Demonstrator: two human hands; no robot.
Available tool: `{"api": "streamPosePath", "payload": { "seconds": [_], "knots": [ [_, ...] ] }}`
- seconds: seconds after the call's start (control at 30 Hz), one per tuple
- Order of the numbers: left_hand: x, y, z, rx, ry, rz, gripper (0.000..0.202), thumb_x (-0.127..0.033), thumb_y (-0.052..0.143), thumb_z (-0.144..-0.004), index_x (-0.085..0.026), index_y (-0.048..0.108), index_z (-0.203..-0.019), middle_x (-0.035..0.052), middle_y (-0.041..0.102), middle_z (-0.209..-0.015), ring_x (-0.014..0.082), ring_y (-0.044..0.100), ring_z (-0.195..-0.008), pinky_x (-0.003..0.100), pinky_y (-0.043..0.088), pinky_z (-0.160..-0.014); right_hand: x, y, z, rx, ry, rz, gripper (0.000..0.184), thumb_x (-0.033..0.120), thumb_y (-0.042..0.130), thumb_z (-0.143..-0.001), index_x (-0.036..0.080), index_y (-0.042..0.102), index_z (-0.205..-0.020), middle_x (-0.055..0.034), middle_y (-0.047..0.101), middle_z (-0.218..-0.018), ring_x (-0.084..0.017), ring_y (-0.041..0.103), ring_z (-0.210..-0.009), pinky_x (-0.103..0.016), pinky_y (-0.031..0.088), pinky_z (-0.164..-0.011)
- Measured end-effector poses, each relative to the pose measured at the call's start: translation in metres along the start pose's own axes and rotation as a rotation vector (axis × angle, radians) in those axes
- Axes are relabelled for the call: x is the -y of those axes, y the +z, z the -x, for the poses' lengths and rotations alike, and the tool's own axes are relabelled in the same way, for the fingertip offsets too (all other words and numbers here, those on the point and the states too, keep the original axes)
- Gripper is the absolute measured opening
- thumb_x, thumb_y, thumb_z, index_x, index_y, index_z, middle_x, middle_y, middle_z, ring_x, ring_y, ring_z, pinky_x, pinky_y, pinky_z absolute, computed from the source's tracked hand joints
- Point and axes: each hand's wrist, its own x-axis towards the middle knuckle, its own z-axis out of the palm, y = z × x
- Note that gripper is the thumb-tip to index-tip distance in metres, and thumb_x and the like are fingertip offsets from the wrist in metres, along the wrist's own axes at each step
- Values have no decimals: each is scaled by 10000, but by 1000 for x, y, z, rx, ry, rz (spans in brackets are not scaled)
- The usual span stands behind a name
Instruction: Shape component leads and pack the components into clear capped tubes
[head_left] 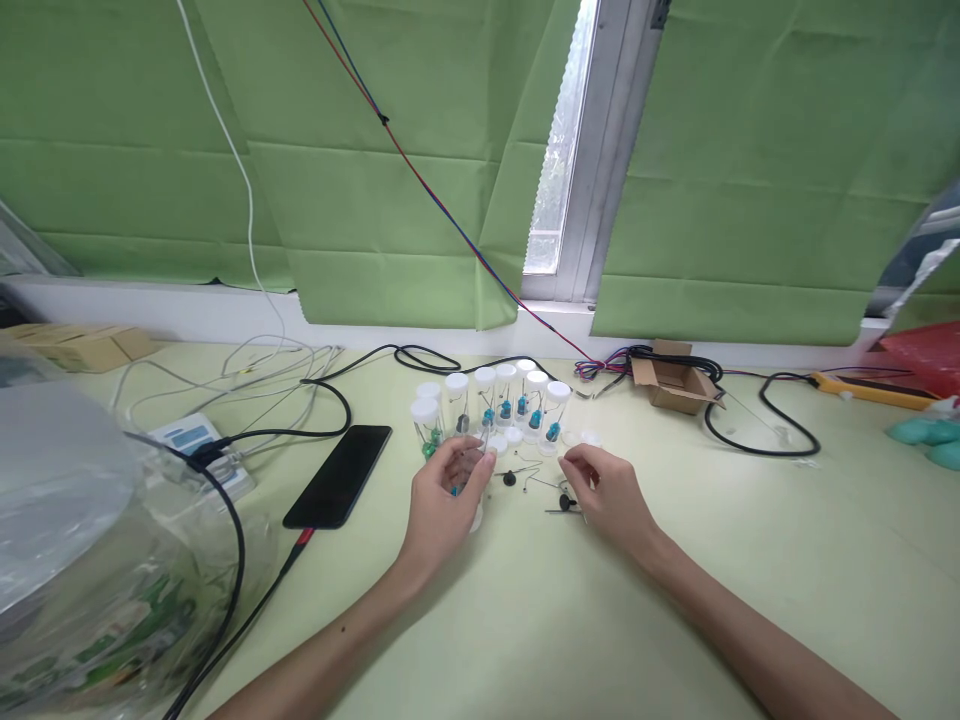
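My left hand [450,490] is wrapped round a clear vial [466,462]; a bit of blue shows inside it and white at its lower end. My right hand [609,492] has thumb and fingertips pinched together just above the table; whatever is between them is too small to make out. Beside its fingers lies a small black disc-shaped part [565,502] with a thin rod. Between the hands rest another black part [509,479] and thin bent wires [536,482]. Behind them stand several capped clear vials [506,395] holding blue, green or dark pieces, with loose white caps [514,436] in front.
Left of my hands lies a black phone [339,477] with a cable plugged in. A power strip [199,450], tangled cables and a large clear plastic bag [112,600] are farther left. A small open cardboard box [673,385] stands at the back right, near black cable loops.
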Motion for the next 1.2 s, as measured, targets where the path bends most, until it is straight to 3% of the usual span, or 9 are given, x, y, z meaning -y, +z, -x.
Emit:
{"api": "streamPosePath", "payload": {
  "seconds": [0.5, 0.93, 1.2],
  "knots": [
    [3, 2, 0, 9, 7, 2, 257, -397, 667, -824, -182, 607, -950, 34, 637, -832, 165, 614, -757, 275, 503, -709, -11, 3, 0, 187, 37, 134, 159, 239, 582, -888, 192, 690, -780, -39, 633, -786, -170, 585, -655, -304, 460, -648],
    [4, 2, 2, 27, 11, -29, 244, -397, 669, -821, -181, 613, -921, 33, 635, -816, 167, 616, -760, 275, 516, -703, -12, 4, 0, 147, -50, 144, 217, 229, 528, -923, 190, 633, -737, -47, 616, -732, -184, 569, -642, -306, 447, -598],
    [1, 2, 2, 44, 46, -150, 238, -396, 670, -813, -191, 625, -925, 15, 639, -776, 164, 609, -721, 278, 498, -689, -3, 2, -1, 88, -48, 142, 232, 208, 464, -945, 200, 493, -715, -39, 566, -738, -177, 519, -654, -290, 403, -589]
  ]
}}
